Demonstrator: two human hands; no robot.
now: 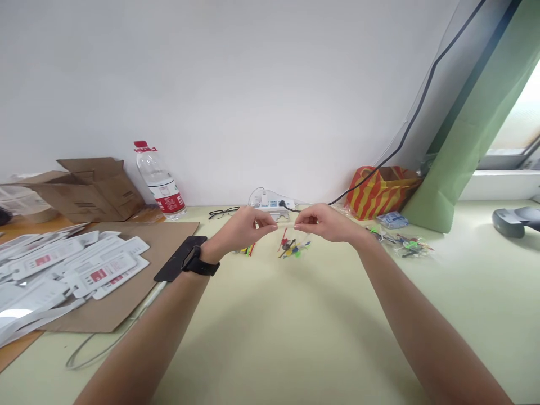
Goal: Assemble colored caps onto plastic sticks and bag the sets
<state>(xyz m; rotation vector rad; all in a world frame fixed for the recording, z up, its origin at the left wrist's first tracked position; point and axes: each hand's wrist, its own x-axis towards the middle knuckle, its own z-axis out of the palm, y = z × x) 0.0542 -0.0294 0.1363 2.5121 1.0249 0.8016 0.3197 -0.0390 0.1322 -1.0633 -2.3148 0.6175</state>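
Note:
My left hand (250, 229), with a black watch (199, 262) on its wrist, is raised over the table with thumb and fingers pinched together. Facing it, my right hand (324, 223) holds a similar pinch. A small gap separates the two sets of fingertips. Whatever thin thing they may hold there is too faint to make out. Below and between the hands lies a small pile of colourful plastic pieces (294, 248), in red, black, yellow, blue and green. More colourful pieces (248, 250) lie under my left hand, partly hidden by it.
Left are a cardboard sheet (177, 228) with white card holders (101, 275), a phone (179, 260), an open box (90, 194) and a bottle (162, 185). Glasses (223, 212) and a power strip (274, 203) sit behind; bagged pieces (405, 246), a striped bag (375, 191) and a scanner (514, 220) right.

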